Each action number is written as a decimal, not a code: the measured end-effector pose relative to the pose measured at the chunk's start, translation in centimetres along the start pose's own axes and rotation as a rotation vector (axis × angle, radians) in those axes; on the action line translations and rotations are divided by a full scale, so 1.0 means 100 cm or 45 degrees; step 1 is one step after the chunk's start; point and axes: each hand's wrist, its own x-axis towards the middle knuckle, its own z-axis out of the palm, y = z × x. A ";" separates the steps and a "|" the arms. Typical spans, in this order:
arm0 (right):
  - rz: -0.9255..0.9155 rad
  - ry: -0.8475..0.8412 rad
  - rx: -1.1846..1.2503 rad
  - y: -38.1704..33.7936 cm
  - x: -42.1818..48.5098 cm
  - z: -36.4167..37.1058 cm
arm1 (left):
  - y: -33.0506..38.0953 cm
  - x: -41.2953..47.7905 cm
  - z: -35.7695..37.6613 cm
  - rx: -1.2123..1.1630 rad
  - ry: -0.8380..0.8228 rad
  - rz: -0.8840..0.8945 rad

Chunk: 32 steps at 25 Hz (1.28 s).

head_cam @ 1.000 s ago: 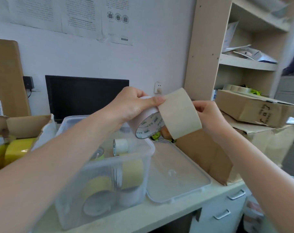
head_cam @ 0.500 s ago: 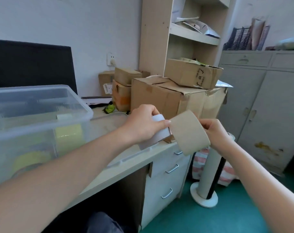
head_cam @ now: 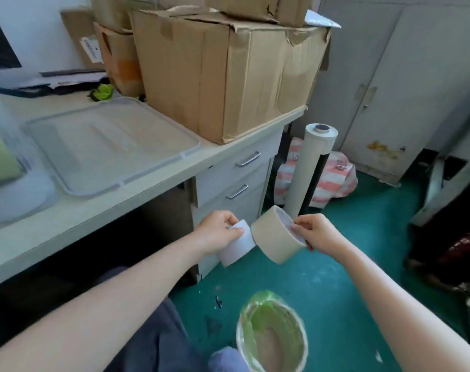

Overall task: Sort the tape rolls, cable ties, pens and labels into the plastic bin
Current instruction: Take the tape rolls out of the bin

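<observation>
My left hand (head_cam: 218, 232) grips a white tape roll (head_cam: 236, 244) and my right hand (head_cam: 313, 232) pinches the rim of a beige tape roll (head_cam: 275, 237). The two rolls touch side by side, low over the green floor, in front of the desk drawers. The clear plastic bin (head_cam: 3, 167) shows only as a blurred corner at the far left of the desk. Its clear lid (head_cam: 107, 146) lies flat on the desk beside it.
A large cardboard box (head_cam: 223, 73) stands on the desk's right end, with smaller boxes behind. Below my hands is a bucket lined with a green bag (head_cam: 273, 331). A tall beige roll (head_cam: 307, 167) stands by the drawers (head_cam: 236, 178). Grey cabinets (head_cam: 389, 76) fill the right.
My view has swung right and down from the bin to the floor. Both hands, still holding the two rolls, have dropped from over the desk to below its edge.
</observation>
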 end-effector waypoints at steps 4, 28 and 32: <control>0.319 -0.044 -0.127 0.075 -0.017 0.045 | -0.054 0.011 0.060 0.011 -0.137 -0.246; 0.723 -0.473 1.137 0.110 -0.065 0.158 | -0.098 0.006 0.136 -0.292 -0.317 -0.627; 1.009 -0.132 0.921 0.131 -0.054 0.171 | -0.093 0.005 0.131 -0.226 -0.369 -0.622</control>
